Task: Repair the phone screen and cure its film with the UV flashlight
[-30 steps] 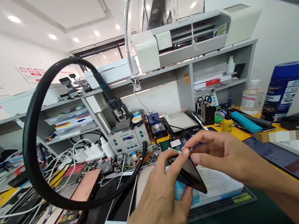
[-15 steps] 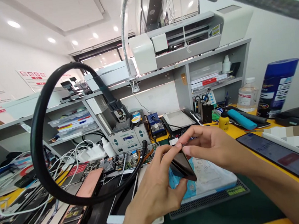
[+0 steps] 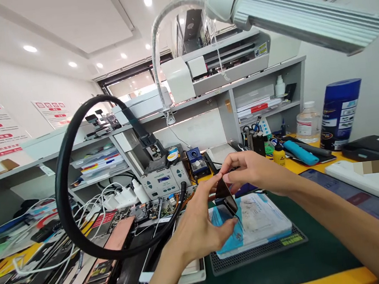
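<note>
A small dark glossy phone-like panel [image 3: 224,195] is held tilted above a blue and white box [image 3: 263,218]. My left hand [image 3: 199,222] grips it, fingers at its upper end and thumb by its lower edge. My right hand [image 3: 252,171] pinches at the panel's top corner, its fingertips touching those of my left hand. The box rests on a black perforated mat [image 3: 256,258], on a dark green work mat [image 3: 323,254].
A thick black hose [image 3: 64,209] loops at the left over several dismantled phones [image 3: 97,278]. A lamp [image 3: 298,17] hangs overhead. To the right are a large phone [image 3: 354,199], a yellow bottle [image 3: 279,155] and a blue spray can [image 3: 342,114].
The panel has been turned more upright, and both hands have shifted slightly up and left. The head view has shifted, so more of the lamp shows.
</note>
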A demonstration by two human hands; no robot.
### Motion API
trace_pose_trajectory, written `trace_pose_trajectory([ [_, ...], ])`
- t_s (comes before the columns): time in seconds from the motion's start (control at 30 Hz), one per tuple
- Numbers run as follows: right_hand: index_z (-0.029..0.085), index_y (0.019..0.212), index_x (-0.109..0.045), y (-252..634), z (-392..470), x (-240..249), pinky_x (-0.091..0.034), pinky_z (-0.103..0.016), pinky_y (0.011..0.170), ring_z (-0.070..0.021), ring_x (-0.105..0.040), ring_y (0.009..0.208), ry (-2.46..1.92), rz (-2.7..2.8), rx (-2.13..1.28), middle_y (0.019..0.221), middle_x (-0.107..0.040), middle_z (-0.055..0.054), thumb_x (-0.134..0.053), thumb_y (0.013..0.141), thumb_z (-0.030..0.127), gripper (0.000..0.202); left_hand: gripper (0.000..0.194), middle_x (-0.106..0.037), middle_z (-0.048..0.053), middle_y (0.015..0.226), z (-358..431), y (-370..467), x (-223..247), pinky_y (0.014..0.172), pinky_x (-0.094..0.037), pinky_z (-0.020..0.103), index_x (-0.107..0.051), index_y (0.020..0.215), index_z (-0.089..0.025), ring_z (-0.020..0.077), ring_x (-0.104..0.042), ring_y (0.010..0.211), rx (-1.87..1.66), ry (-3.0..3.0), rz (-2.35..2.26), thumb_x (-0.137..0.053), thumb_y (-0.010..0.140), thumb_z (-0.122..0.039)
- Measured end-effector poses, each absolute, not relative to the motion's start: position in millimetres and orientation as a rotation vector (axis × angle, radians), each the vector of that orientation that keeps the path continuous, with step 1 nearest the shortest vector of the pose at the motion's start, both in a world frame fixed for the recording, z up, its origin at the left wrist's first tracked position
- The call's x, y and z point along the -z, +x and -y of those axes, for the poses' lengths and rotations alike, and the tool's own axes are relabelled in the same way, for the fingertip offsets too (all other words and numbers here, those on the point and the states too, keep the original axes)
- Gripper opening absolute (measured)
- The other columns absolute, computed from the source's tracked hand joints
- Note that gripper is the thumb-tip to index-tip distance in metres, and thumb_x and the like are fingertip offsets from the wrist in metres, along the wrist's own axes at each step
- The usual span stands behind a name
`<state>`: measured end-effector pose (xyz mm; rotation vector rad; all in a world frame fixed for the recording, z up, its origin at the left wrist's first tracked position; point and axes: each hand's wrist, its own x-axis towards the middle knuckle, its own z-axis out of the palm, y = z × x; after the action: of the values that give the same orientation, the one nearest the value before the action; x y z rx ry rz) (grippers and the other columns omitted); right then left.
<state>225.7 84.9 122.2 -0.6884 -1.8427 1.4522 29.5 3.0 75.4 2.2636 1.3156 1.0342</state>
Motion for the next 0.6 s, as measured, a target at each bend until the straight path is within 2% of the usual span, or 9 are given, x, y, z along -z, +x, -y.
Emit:
trace_pose_trajectory([
  [0.2,0.015,0.085,-0.062,220.2,-96.0,-121.1,-0.063,-0.035,0.069,-0.0193,-0.071,0.075,-0.673,1.82,-1.506,0.083,-0.071,-0.006,-0.074,0.075,0.025,0.019,0.085,-0.059,0.002,0.133,-8.4,29.7,-78.0,0.105,-0.052,0.042,-0.028,0.149,-0.039,0.0199,-0.06,0.118,-1.037,2.241,-1.331,-0.072,0.079,-0.019],
  [0.47,0.015,0.085,-0.063,217.1,-102.2,-118.4,-0.061,-0.032,0.066,-0.0189,-0.071,0.074,-0.668,1.841,-1.5,0.081,-0.072,-0.006,-0.073,0.077,0.025,0.016,0.083,-0.059,0.005,0.131,-13.1,27.7,-77.8,0.104,-0.053,0.043,-0.032,0.148,-0.035,0.0211,-0.061,0.115,-1.053,2.182,-1.326,-0.074,0.079,-0.018],
  [0.6,0.015,0.089,-0.063,218.9,-100.6,-120.0,-0.061,-0.031,0.066,-0.0188,-0.07,0.077,-0.681,1.861,-1.471,0.084,-0.071,-0.006,-0.072,0.082,0.026,0.016,0.083,-0.06,0.004,0.128,-13.8,28.3,-77.4,0.103,-0.054,0.042,-0.032,0.148,-0.036,0.0211,-0.061,0.115,-1.056,2.175,-1.322,-0.074,0.078,-0.018],
])
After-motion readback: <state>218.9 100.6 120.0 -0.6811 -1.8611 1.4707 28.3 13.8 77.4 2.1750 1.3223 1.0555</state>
